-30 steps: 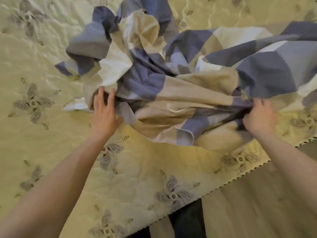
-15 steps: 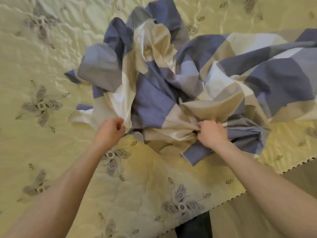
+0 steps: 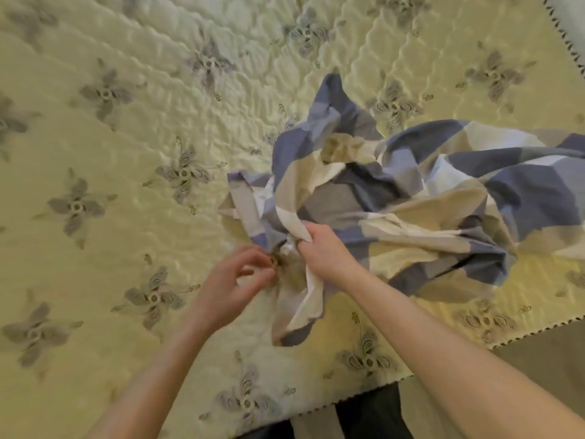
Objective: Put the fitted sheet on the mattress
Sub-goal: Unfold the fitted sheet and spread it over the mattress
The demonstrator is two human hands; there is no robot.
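**Status:** the task is looking barely begun. The sheet is sitting on the bed but not yet spread, and 0 corners are showing as hooked. Judged as still remaining are finding the hem, opening the cloth out, and fitting all the corners.

**Mattress** point(image 3: 126, 137), 1: quilted pale yellow with grey flower motifs. It is lying bare across most of the view.

**Fitted sheet** point(image 3: 427, 191), 1: checked blue, beige and white. It is lying crumpled in 1 heap on the mattress top, right of centre, and running off the right side. 1 tail is trailing toward the near edge.

**Floor** point(image 3: 544, 375), 1 strip: brown, showing near right past the scalloped mattress edge.

**Hands, 2:**
- The right hand point(image 3: 319, 251) is gripping a gathered bunch at the heap's near-left end, with its fingers wrapping the cloth.
- The left hand point(image 3: 234, 280) is just beside it, its fingers curling with the tips at the same bunch. Whether they are pinching fabric cannot be told.
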